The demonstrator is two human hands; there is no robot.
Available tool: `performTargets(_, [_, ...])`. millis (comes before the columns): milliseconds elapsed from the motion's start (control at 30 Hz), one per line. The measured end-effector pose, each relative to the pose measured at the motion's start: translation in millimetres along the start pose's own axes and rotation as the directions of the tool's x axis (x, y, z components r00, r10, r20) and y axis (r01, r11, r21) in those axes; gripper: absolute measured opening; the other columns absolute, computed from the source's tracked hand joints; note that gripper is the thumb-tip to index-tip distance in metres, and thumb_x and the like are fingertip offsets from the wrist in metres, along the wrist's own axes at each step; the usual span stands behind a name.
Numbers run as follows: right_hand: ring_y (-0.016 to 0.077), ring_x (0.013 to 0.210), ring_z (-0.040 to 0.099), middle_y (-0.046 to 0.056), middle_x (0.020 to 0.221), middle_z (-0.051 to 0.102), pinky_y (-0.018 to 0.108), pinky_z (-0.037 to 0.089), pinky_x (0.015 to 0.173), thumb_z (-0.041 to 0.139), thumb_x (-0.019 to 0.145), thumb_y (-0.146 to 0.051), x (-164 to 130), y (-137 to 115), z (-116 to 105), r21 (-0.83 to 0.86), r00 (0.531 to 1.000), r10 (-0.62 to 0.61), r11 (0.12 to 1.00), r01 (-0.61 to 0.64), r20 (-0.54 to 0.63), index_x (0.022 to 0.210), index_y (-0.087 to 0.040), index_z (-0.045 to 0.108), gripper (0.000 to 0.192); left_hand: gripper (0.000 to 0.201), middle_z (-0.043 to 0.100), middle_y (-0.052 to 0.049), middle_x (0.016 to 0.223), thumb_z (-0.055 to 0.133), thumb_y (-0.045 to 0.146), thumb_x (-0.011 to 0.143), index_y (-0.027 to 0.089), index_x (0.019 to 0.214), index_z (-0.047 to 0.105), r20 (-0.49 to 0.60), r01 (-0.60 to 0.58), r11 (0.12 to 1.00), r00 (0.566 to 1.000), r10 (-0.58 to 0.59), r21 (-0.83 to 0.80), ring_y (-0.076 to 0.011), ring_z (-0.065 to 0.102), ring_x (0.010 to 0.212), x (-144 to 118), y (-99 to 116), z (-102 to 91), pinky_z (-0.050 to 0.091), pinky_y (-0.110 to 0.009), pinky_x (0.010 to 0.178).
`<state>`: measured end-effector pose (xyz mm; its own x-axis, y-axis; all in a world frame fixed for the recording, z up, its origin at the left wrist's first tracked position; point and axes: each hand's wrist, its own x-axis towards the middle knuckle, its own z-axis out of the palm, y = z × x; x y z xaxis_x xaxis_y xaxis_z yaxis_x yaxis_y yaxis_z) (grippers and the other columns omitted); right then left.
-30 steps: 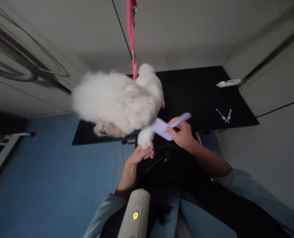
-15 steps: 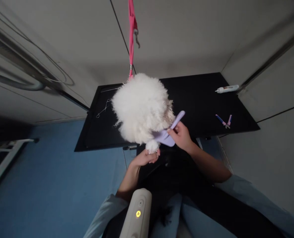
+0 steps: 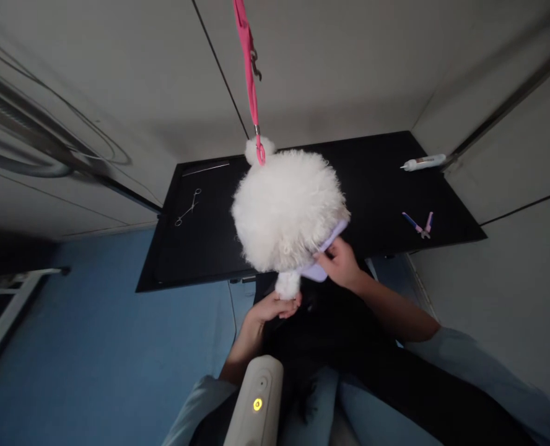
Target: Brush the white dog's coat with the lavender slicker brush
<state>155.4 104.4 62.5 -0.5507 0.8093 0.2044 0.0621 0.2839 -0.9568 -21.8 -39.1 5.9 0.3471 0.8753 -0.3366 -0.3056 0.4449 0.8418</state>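
A fluffy white dog [image 3: 288, 207] is on the black grooming table [image 3: 163, 254], its coat hiding most of its shape. Near the table's front edge, my left hand [image 3: 279, 306] is closed around the dog's furry white leg [image 3: 288, 285]. My right hand [image 3: 342, 263] grips a light purple slicker brush [image 3: 314, 272] at the dog's lower right side. Fur covers part of the brush and its handle. A pink grooming loop [image 3: 253, 93] hangs from above down to the dog.
Scissors [image 3: 189, 207] and a thin metal comb [image 3: 205, 169] lie on the table's left. Nail clippers [image 3: 423, 226] and a white bottle [image 3: 424, 163] lie on the right. A whitish device with a yellow light [image 3: 257, 402] rises before my chest.
The dog's body and head have shifted right, leaving the scissors and comb in fuller view. The fur now covers more of the brush handle. Both hands keep their hold.
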Motion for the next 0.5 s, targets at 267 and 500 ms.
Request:
performTargets(267, [0.0209,0.079,0.068,0.005,0.085,0.069,0.037,0.058,0.077,0.067,0.08,-0.049,2.0,18.7,2.7,0.092,0.995,0.025,0.996,-0.016,-0.094,0.094,-0.023,0.058,0.032,0.04,0.034,0.007,0.037,0.075,0.049,0.069,0.017,0.065,0.051,0.059,-0.112,0.971,0.99,0.127,-0.211,-0.0055,0.024,0.033,-13.5,-7.9,-9.5,0.019,-0.022,0.04])
performTargets(500, [0.0225,0.08,0.07,0.006,0.087,0.068,0.039,0.058,0.075,0.069,0.075,-0.067,31.5,26.7,25.2,0.346,0.992,0.054,0.934,-0.089,0.11,0.092,-0.023,0.053,0.05,0.034,0.029,0.009,0.035,0.075,0.039,0.072,0.019,0.065,0.049,0.058,-0.151,0.894,0.98,0.192,-0.422,-0.0036,0.02,0.029,-31.5,-12.5,-14.6,0.019,-0.018,0.035])
